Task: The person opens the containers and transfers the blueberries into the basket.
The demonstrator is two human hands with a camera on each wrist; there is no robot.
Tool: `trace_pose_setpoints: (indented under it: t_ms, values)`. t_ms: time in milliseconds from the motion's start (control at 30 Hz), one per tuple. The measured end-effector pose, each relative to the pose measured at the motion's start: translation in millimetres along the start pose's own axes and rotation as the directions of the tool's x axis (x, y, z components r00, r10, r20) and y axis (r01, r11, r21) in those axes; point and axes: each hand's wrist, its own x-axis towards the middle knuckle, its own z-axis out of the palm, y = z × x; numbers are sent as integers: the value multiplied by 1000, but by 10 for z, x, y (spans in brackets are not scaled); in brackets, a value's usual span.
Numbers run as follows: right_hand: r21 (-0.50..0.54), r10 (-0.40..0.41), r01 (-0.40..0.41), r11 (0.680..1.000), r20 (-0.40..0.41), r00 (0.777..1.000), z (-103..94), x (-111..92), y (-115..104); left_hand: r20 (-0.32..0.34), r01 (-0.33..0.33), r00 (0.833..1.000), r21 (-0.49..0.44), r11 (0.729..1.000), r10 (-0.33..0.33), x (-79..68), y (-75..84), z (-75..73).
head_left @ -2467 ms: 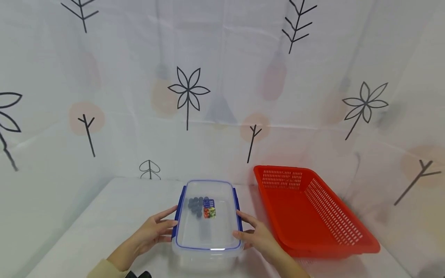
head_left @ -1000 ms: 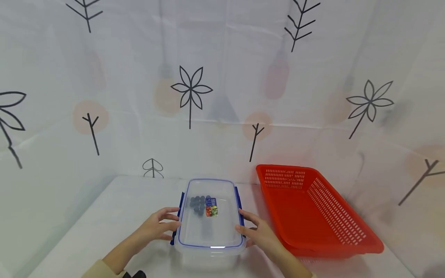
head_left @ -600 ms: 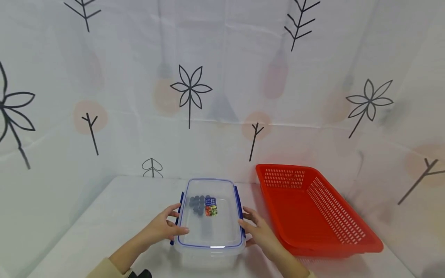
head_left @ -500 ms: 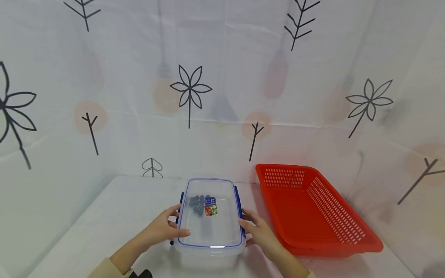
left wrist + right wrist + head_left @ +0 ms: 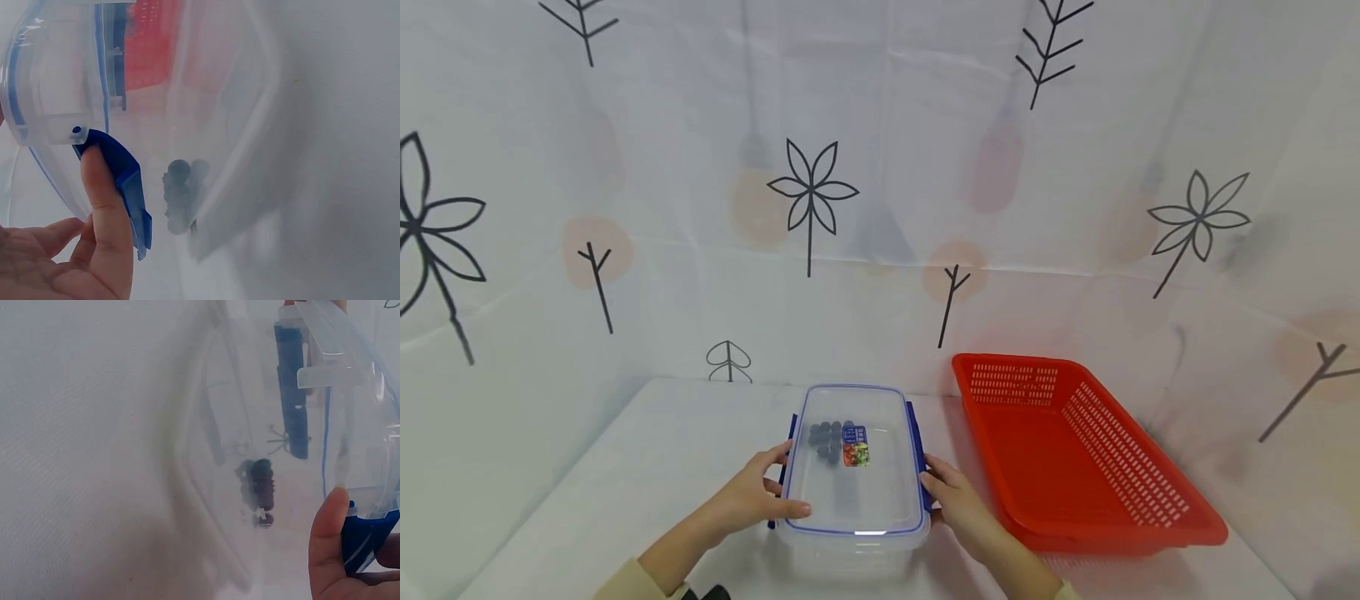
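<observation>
A clear plastic food container (image 5: 853,542) stands on the table, its clear lid (image 5: 883,487) edged with blue sealing and bearing a small label. Dark round grapes (image 5: 826,440) show through it. My left hand (image 5: 748,492) lays its thumb over the lid's left edge, fingers at the left blue latch (image 5: 125,175), which flares outward in the left wrist view. On the opposite side my right hand (image 5: 962,507) curls thumb and fingers around the right blue latch (image 5: 365,540). The latch partly hides those fingers in the right wrist view.
A red perforated plastic basket (image 5: 1030,467) stands close to the right of the container. Behind the white table (image 5: 625,483) hangs a pale patterned cloth (image 5: 880,317).
The left latch has swung out from the container's side. My left thumb has moved onto the lid, and my right fingers have closed in on the right latch. The container stays put.
</observation>
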Motion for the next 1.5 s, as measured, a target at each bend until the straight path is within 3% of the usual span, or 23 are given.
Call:
trace_pose_setpoints:
  t_ms: [300,500,633,833,933,1067,1133,1233,1367,1500]
  values:
    - [54,96,-95,994,-4,995,-76,11,249,7,-2,1000,-29,1000,3,0,-35,10]
    - [12,26,-25,1000,-35,999,-66,38,330,-19,8,1000,-40,999,-9,1,-52,32]
    - [-48,-14,10,999,-86,996,-85,9,270,-34,-2,999,-33,999,1,-10,-67,44]
    - [-89,-35,25,996,-118,992,-89,-59,106,1,-75,997,-43,996,75,-65,-122,-6]
    - [-90,-43,37,995,-66,997,-103,-90,43,68,-144,987,-59,988,148,-105,-159,-42]
    - [-92,-51,54,994,39,998,-136,-112,11,134,-254,957,-37,966,257,-160,-210,-56]
    - [-120,-53,63,991,84,995,-149,-119,16,142,-320,938,17,947,315,-178,-236,-46]
    - [-148,-63,87,985,158,985,-168,-125,35,121,-373,925,105,922,361,-189,-263,-15]
    - [-184,-62,107,977,233,970,-184,-127,63,89,-367,930,161,916,357,-182,-269,23]
    - [-219,-47,104,970,249,967,-192,-121,84,78,-354,935,176,918,346,-173,-268,35]
